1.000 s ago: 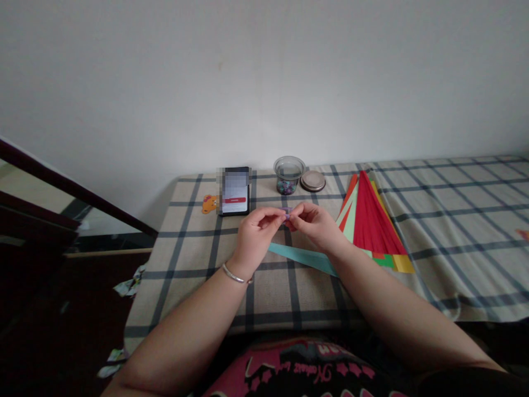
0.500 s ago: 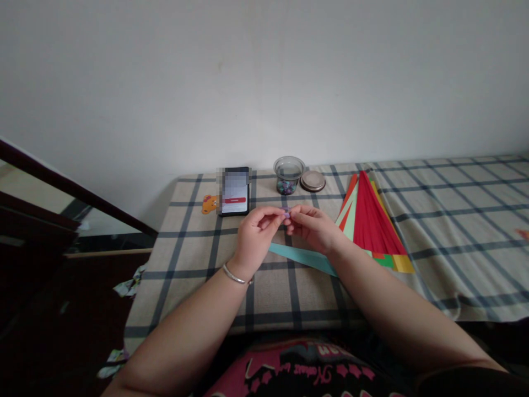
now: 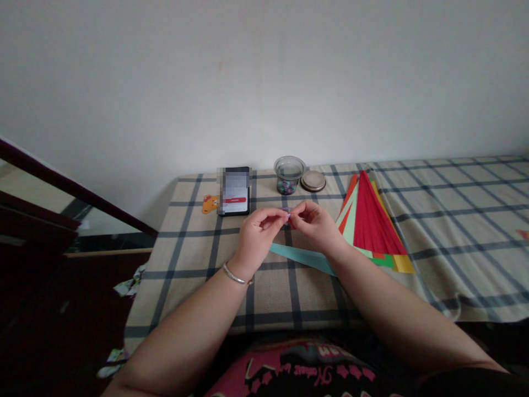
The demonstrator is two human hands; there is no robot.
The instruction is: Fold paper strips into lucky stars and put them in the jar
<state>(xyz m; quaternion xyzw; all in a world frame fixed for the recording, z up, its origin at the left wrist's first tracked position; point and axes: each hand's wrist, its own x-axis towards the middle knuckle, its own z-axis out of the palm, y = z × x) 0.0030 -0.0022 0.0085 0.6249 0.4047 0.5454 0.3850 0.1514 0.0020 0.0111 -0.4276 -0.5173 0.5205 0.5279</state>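
Note:
My left hand and my right hand meet above the checked cloth, fingertips pinched together on a tiny purple folded paper piece. A silver bangle circles my left wrist. Under my hands a teal paper strip lies flat on the cloth. To the right of my right hand, a fan of long paper strips, mostly red with green, orange and yellow, is spread out.
A clear plastic jar with small coloured pieces stands at the back near the wall, its round lid beside it. A phone lies left of the jar, next to an orange bear sticker. Paper scraps lie on the dark floor at left.
My fingers have shifted slightly on the small purple piece; the right hand has edged a little upward. Everything on the cloth stays where it was.

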